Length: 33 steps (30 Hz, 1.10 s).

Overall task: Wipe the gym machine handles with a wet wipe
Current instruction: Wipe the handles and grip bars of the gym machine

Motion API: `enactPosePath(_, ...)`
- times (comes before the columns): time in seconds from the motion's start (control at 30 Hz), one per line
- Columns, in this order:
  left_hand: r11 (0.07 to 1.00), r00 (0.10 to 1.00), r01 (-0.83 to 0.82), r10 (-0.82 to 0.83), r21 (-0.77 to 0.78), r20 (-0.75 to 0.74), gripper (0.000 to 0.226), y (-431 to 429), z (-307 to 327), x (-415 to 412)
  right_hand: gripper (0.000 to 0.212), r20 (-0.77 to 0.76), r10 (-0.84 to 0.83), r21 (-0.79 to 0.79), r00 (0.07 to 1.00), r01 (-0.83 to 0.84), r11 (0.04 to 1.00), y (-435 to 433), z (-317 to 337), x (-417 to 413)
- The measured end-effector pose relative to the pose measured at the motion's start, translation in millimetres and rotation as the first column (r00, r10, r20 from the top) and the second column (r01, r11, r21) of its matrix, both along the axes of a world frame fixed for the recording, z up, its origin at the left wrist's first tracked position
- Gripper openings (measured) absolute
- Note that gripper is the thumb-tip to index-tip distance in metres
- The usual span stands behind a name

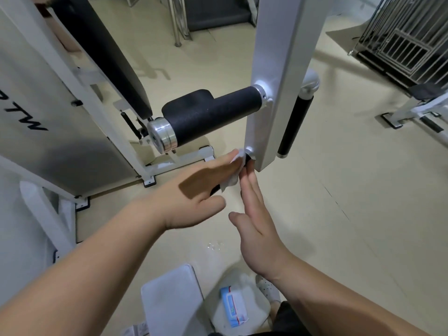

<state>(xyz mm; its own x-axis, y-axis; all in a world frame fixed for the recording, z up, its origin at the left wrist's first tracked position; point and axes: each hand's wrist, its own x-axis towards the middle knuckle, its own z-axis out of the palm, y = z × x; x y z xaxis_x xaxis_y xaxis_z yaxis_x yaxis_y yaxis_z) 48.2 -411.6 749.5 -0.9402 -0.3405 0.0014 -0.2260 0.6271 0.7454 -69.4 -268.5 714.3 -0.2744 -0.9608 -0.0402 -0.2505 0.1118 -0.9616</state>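
Note:
A short black handle [248, 163] sticks out low on the white upright post [278, 69] and is mostly covered. My left hand [201, 190] reaches over it from the left and holds a white wet wipe [234, 177] against the handle, with the fingers lying over the wipe. My right hand [254, 214] comes in from below with straight fingers, whose tips touch the handle and the wipe beside the post. A second black handle [294, 127] hangs behind the post on the right.
A thick black foam roller [208, 117] with a chrome end cap juts out just above my hands. A blue wipe packet [234, 306] lies below beside a white pad [169, 299]. The machine's white shield [48, 117] stands at left, a metal cage [407, 40] at far right.

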Motion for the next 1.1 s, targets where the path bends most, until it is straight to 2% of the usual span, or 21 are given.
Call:
enactPosePath(0.1, 0.997, 0.997, -0.078, 0.078, -0.018, -0.028, 0.079, 8.5, -6.5, 36.1, 0.085, -0.009, 0.043, 0.015, 0.999, -0.043, 0.999, 6.7, -4.5, 2.1)
enactPosePath(0.17, 0.994, 0.998, -0.06, 0.058, -0.09, -0.024, 0.079, 10.9, -4.6, 42.3, 0.086, -0.032, 0.064, 0.001, 0.997, -0.064, 0.998, 9.6, -5.9, 3.3)
enactPosePath(0.23, 0.975, 0.999, -0.002, 0.01, -0.222, 0.038, 0.081, 8.5, 0.2, 27.1, 0.086, -0.041, 0.053, -0.009, 0.998, -0.054, 0.999, 9.0, -6.0, 1.6)
enactPosePath(0.33, 0.892, 0.989, 0.088, -0.026, -0.443, 0.144, 0.089, 2.2, 3.0, -8.6, 0.085, -0.025, 0.031, -0.024, 0.999, -0.032, 0.999, 2.9, -2.6, -7.6)
enactPosePath(0.5, 0.872, 0.983, 0.012, 0.078, -0.489, 0.163, 0.09, 12.9, -0.1, 14.5, 0.081, -0.004, 0.075, 0.027, 0.997, -0.075, 0.997, 2.6, -0.7, -21.6)
enactPosePath(0.63, 0.786, 0.965, -0.035, 0.188, -0.617, 0.185, 0.088, 31.1, -4.5, 48.0, 0.082, -0.076, 0.169, 0.032, 0.983, -0.167, 0.985, 4.3, -8.3, -19.5)
enactPosePath(0.77, 0.759, 0.893, -0.045, 0.323, -0.65, 0.315, 0.092, 39.8, -3.2, 23.0, 0.083, -0.113, 0.186, 0.047, 0.976, -0.181, 0.982, -1.9, -9.2, -25.0)
enactPosePath(0.9, 0.681, 0.855, -0.082, 0.423, -0.728, 0.3, 0.094, 41.6, -3.7, -17.6, 0.08, -0.007, 0.203, 0.049, 0.979, -0.203, 0.978, -13.4, -2.7, -42.7)
enactPosePath(1.0, 0.596, 0.769, -0.122, 0.562, -0.794, 0.304, 0.096, 49.9, -15.0, -24.9, 0.07, 0.014, 0.232, 0.09, 0.973, -0.232, 0.969, -19.3, 1.4, -57.3)
enactPosePath(1.1, 0.53, 0.662, -0.213, 0.696, -0.821, 0.277, 0.1, 61.7, -29.8, -20.4, 0.069, -0.035, 0.315, 0.129, 0.948, -0.308, 0.943, -23.0, 1.4, -71.2)
